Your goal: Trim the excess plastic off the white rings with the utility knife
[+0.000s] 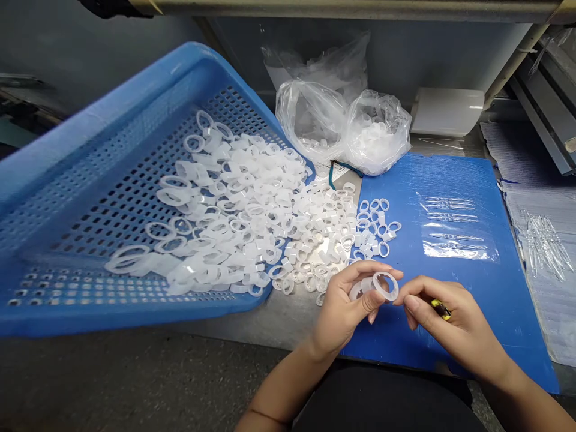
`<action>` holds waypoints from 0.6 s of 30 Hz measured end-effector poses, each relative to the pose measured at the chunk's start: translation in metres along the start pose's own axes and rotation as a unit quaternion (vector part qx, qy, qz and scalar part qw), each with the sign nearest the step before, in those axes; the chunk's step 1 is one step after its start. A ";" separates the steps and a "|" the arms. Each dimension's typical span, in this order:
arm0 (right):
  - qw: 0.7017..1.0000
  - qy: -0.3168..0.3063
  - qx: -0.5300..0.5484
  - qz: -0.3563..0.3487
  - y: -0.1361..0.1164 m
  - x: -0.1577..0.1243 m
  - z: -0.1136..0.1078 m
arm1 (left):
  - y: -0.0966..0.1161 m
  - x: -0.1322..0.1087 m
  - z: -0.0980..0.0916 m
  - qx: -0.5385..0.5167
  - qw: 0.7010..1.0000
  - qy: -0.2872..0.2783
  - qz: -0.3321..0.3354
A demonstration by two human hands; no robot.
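Observation:
My left hand [348, 306] is closed around a few translucent white plastic rings, with one ring [386, 287] held upright between thumb and fingers. Just to its right, my right hand [445, 315] has its thumb and index finger pressed together. A small yellow and black tool [441, 309] rests in that hand's curled fingers; most of it is hidden. Behind my left hand, many loose rings [321, 228] spill from a tilted blue basket [112, 132] onto the metal table and the edge of a blue mat [486, 306].
Clear plastic bags [378, 132] holding white parts stand at the back. On the mat lies a clear packet [459, 231] with thin clear pieces. More thin clear pieces [546, 243] lie at the right. A metal bar [337, 8] crosses the top.

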State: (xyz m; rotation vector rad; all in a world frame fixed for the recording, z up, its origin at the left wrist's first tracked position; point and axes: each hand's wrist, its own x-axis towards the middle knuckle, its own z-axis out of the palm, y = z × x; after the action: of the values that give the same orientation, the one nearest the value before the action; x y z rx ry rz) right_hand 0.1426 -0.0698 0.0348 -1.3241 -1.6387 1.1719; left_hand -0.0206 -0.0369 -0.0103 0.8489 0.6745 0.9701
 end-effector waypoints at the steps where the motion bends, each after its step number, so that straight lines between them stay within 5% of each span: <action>1: 1.000 -0.001 0.002 0.001 0.000 0.000 0.000 | 0.000 0.000 0.000 0.001 1.000 -0.002 0.002; 18: 0.999 -0.007 0.010 0.044 0.005 0.005 0.002 | -0.002 -0.004 -0.002 0.125 0.989 0.046 0.069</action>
State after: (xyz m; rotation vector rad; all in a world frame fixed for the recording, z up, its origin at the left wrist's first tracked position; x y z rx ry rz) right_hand 0.1409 -0.0651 0.0292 -1.3904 -1.5875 1.2488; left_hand -0.0231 -0.0402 -0.0130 1.0868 0.8371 1.0694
